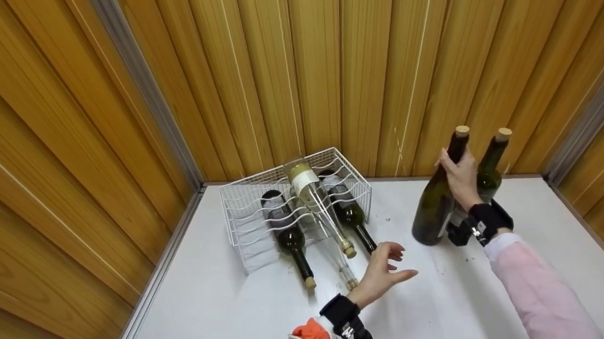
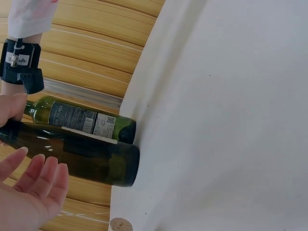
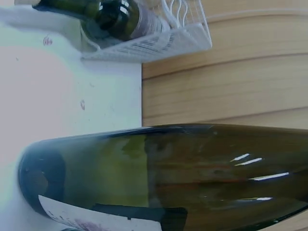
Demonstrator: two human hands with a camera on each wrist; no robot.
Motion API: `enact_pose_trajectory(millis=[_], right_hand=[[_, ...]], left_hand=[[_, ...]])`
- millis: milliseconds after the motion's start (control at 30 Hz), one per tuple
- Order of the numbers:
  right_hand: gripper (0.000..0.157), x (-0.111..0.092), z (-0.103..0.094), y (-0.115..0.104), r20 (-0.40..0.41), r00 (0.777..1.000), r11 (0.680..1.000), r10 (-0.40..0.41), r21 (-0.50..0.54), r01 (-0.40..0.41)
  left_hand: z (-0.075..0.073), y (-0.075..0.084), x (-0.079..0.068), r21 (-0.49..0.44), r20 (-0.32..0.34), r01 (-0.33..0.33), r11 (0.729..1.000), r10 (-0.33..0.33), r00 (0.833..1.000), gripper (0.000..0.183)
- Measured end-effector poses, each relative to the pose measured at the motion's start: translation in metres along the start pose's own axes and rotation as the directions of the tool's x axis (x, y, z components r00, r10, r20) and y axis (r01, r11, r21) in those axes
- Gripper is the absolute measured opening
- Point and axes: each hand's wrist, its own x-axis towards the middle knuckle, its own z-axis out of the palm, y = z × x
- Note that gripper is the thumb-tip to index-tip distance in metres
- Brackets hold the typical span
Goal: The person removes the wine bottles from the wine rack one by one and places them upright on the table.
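My right hand (image 1: 461, 178) grips the neck of a corked dark green wine bottle (image 1: 433, 212), which leans slightly at the right of the table. Whether its base touches the table I cannot tell. Close behind it stands a second corked green wine bottle (image 1: 489, 176), its label showing in the left wrist view. My left hand (image 1: 378, 278) holds nothing; its fingers and thumb are spread apart in front of the rack, near the necks of the racked bottles. In the right wrist view the gripped bottle (image 3: 159, 178) fills the lower half, and the right hand is out of sight.
A white wire rack (image 1: 243, 233) at the back left bears several bottles lying with necks forward: a dark bottle (image 1: 288, 236), a clear bottle (image 1: 324, 214) on top, another clear one below, and a dark green bottle (image 1: 352, 213). Wood-patterned walls (image 1: 318, 77) surround the white table (image 1: 195, 301).
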Motion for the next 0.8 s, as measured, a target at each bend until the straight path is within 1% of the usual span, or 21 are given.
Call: enact_pose_trajectory(millis=[167,300,400,533,600,633,667,767,800], right_hand=[[0.016,0.002,0.000,0.005,-0.045,0.999,0.999,0.015,-0.033,-0.017],[0.024,0.004,0.000,0.007,-0.053,0.999,0.999,0.012,-0.049,-0.015],[0.027,0.005,0.002,0.008,-0.059,0.998,0.997,0.011,-0.074,-0.015],[0.024,0.007,0.002,0.009,-0.065,0.998,0.995,0.026,-0.092,-0.032],[0.023,0.012,0.000,0.019,-0.066,0.997,0.995,0.036,-0.086,-0.041],[0.022,0.014,0.000,0.024,-0.068,0.997,0.995,0.040,-0.084,-0.046],[0.022,0.016,-0.001,0.030,-0.069,0.997,0.995,0.045,-0.083,-0.051],[0.023,0.021,-0.002,0.045,-0.075,0.995,0.992,0.063,-0.100,-0.071],[0.024,0.022,-0.002,0.045,-0.076,0.995,0.991,0.069,-0.112,-0.077]], left_hand=[[0.001,0.001,-0.003,0.011,0.007,-0.001,1.000,0.001,1.000,0.042],[0.002,0.000,-0.005,0.013,0.009,0.012,1.000,-0.012,1.000,0.042],[0.004,0.001,-0.006,0.016,0.003,0.001,1.000,-0.001,1.000,0.043],[-0.002,0.022,-0.007,-0.006,0.018,-0.001,1.000,0.001,1.000,0.041],[-0.002,0.022,-0.006,-0.032,0.032,0.013,0.999,-0.012,0.999,0.040],[-0.002,0.022,-0.006,-0.039,0.038,0.016,0.999,-0.015,0.999,0.039],[-0.001,0.018,-0.006,-0.046,0.043,0.019,0.999,-0.017,0.999,0.039],[0.004,0.003,-0.003,-0.054,0.053,0.032,0.998,-0.029,0.998,0.037],[0.004,0.002,-0.003,-0.056,0.058,0.033,0.998,-0.029,0.998,0.036]])
